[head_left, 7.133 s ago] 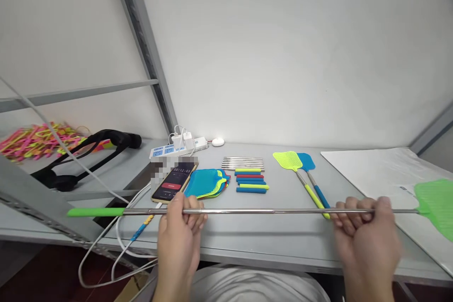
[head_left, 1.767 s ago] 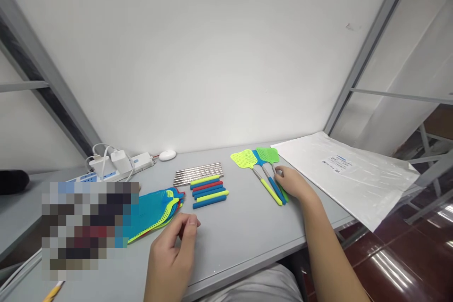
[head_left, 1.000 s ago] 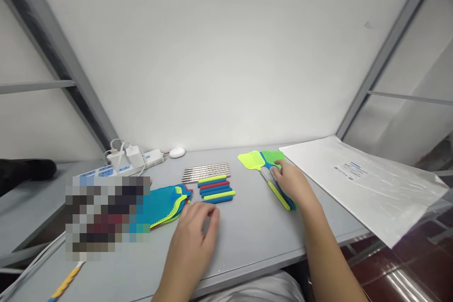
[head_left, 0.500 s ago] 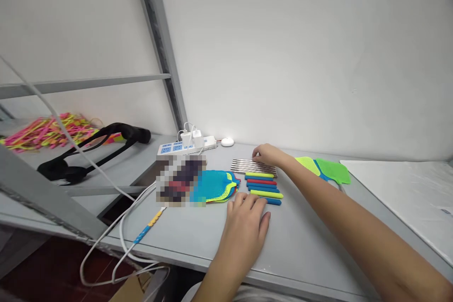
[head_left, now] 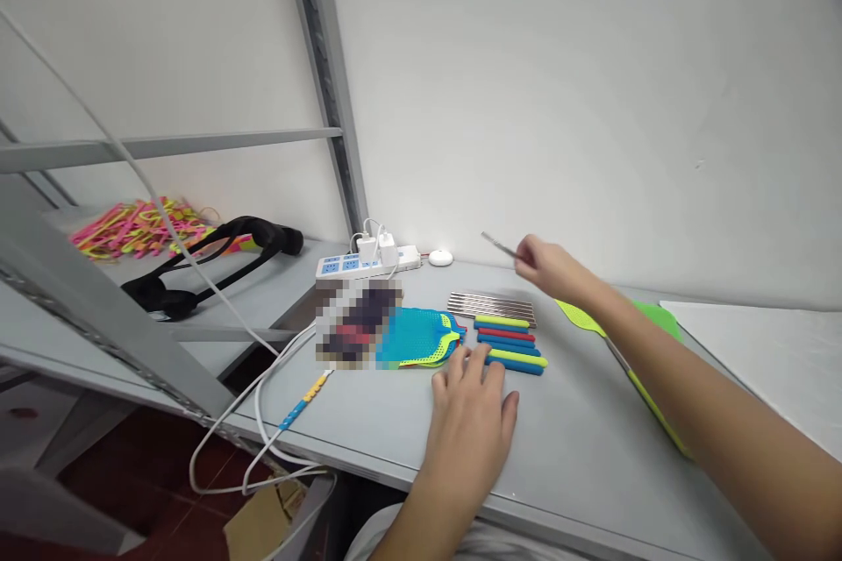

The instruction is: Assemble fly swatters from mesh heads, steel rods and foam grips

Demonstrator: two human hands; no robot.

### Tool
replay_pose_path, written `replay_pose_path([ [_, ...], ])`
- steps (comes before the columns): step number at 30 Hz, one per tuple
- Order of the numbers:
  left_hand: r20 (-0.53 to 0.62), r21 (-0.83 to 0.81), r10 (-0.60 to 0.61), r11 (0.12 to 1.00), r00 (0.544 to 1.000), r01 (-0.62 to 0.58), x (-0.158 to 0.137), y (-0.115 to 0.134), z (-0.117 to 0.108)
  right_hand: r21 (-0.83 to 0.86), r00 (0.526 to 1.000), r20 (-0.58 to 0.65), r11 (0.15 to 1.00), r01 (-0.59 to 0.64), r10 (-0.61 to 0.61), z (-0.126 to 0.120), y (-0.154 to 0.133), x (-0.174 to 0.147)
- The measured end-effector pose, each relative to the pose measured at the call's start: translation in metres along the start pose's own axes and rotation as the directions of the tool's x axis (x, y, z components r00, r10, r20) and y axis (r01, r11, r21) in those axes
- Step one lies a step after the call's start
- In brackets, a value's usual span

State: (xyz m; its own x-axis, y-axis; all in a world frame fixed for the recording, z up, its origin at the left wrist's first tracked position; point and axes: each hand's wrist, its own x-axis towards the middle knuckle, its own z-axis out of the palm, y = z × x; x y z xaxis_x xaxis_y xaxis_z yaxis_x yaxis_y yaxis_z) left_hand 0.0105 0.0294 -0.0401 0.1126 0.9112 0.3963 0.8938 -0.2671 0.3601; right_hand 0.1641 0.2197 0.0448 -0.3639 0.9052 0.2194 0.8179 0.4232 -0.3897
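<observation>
My right hand (head_left: 551, 266) pinches one thin metal rod (head_left: 497, 244) by its end, raised above the surface and pointing left. Below it lies a row of shiny metal rods (head_left: 490, 307). In front of these, yellow, blue and red handle sleeves (head_left: 517, 357) lie side by side. My left hand (head_left: 468, 425) rests palm down with fingers spread, its fingertips at the left ends of the nearest sleeves. To their left is a stack of blue and yellow fly swatter heads (head_left: 421, 333). Under my right forearm, partly hidden, lies a yellow fly swatter (head_left: 582, 317) with its rod and handle.
A power strip (head_left: 338, 267) with chargers and a white rounded object (head_left: 440, 258) sit by the wall. White cables (head_left: 260, 386) loop over the front edge. Left are a shelf post, a black curved frame (head_left: 263, 237) and a pink-yellow pile (head_left: 141, 228). White sheeting (head_left: 743, 333) lies right.
My right hand has lifted one metal rod off the row and moved up. My left hand stays by the sleeves. The whole view has shifted slightly right.
</observation>
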Motion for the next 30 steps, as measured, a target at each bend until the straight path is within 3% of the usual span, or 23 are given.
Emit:
replay_pose_path([
  [3, 0.010, -0.065, 0.010, 0.998, 1.000, -0.010, 0.000, 0.001, -0.002, 0.204, 0.979, -0.204, 0.978, 0.038, 0.005, -0.024, -0.015, -0.041],
  [6, -0.022, -0.124, -0.008, 0.992, 1.000, 0.005, 0.001, 0.000, -0.005, 0.635, 0.914, -0.391, 0.751, 0.180, 0.112, -0.037, -0.035, -0.087],
  [11, 0.046, -0.054, 0.006, 0.999, 0.999, -0.004, 0.000, -0.001, -0.005, 0.906, 0.943, -0.252, 0.395, 0.150, 0.219, -0.028, -0.051, -0.144],
  [16, 0.109, -0.129, 0.030, 0.992, 0.994, -0.016, -0.006, -0.001, -0.008, 0.989, 0.950, -0.090, 0.136, 0.051, 0.300, -0.003, -0.039, -0.175],
  [19, 0.020, -0.347, -0.032, 0.937, 0.999, 0.037, -0.009, 0.002, -0.015, 1.000, 0.951, 0.010, 0.002, -0.011, 0.308, 0.005, -0.039, -0.184],
  [21, -0.081, -0.462, -0.055, 0.887, 0.995, 0.011, -0.010, 0.006, -0.019, 0.996, 0.960, 0.056, -0.085, -0.034, 0.276, 0.005, -0.045, -0.187],
  [25, -0.239, -0.525, 0.015, 0.839, 0.971, -0.142, -0.013, 0.017, -0.018, 0.974, 0.974, -0.003, -0.222, 0.054, 0.226, -0.003, -0.060, -0.191],
  [27, -0.230, -0.558, 0.067, 0.809, 0.971, -0.188, -0.013, 0.023, -0.013, 0.956, 0.970, -0.074, -0.260, 0.135, 0.231, -0.007, -0.065, -0.192],
  [30, -0.143, -0.623, 0.118, 0.761, 0.983, -0.181, -0.011, 0.032, -0.004, 0.942, 0.956, -0.172, -0.243, 0.231, 0.239, -0.012, -0.069, -0.195],
])
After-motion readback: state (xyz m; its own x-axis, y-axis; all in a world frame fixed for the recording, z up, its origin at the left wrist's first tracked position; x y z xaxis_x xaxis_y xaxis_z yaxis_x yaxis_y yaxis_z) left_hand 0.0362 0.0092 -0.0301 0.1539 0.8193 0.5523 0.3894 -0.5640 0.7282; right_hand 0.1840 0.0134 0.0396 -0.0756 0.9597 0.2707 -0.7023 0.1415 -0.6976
